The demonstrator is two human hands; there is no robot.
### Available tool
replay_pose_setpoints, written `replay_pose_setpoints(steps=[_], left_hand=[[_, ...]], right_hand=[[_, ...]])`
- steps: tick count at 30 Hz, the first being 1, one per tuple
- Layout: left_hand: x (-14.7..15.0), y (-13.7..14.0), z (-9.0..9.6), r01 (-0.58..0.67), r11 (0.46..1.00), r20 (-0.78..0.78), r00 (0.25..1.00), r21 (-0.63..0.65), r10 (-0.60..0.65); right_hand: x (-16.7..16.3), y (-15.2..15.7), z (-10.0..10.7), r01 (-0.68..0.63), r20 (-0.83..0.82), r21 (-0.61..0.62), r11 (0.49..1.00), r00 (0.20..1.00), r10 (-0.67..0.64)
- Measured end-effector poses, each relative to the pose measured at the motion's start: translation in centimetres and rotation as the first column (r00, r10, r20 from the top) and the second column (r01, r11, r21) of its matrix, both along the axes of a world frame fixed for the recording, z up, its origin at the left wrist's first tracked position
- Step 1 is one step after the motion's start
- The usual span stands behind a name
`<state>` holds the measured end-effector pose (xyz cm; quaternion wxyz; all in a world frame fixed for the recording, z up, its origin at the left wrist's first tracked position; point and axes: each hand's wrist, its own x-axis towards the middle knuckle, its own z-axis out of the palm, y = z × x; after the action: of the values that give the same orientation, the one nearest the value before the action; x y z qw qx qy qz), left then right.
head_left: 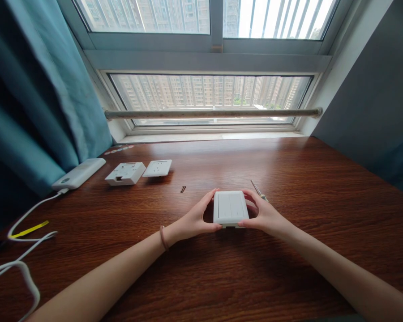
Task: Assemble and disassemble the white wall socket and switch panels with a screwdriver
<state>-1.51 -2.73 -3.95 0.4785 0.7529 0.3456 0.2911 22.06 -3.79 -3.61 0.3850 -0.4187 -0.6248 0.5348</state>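
A white wall switch (231,208) with long rocker panels sits at the middle of the table, face up on what looks like its mounting box. My left hand (201,214) grips its left side, thumb at the near corner and fingers at the far one. Around the right side closes my right hand (260,212), its thumb on the near right corner. Just beyond the right hand lies a screwdriver (259,190), its handle partly hidden by that hand. Two small dark screws (183,189) rest to the left of the switch.
Farther left are a white mounting box (125,173) and a white socket panel (157,168). A white power bank (79,173) with a white cable (33,208) and yellow tie (30,229) lies by the blue curtain (43,89). A window with a rail (211,114) borders the table's far edge.
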Motion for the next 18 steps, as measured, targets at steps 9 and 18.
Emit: replay_pose_setpoints(steps=[9,18], left_hand=[[-0.05,0.23,-0.53,0.045,0.993,0.091,0.995,-0.114,-0.034],[0.31,0.22,0.18,0.070,0.982,0.162,0.986,-0.177,-0.041]], right_hand=[[0.25,0.23,0.37,-0.017,0.069,-0.058,0.998,0.997,0.021],[0.45,0.56,0.24,-0.044,0.086,-0.035,0.998,0.995,0.047]])
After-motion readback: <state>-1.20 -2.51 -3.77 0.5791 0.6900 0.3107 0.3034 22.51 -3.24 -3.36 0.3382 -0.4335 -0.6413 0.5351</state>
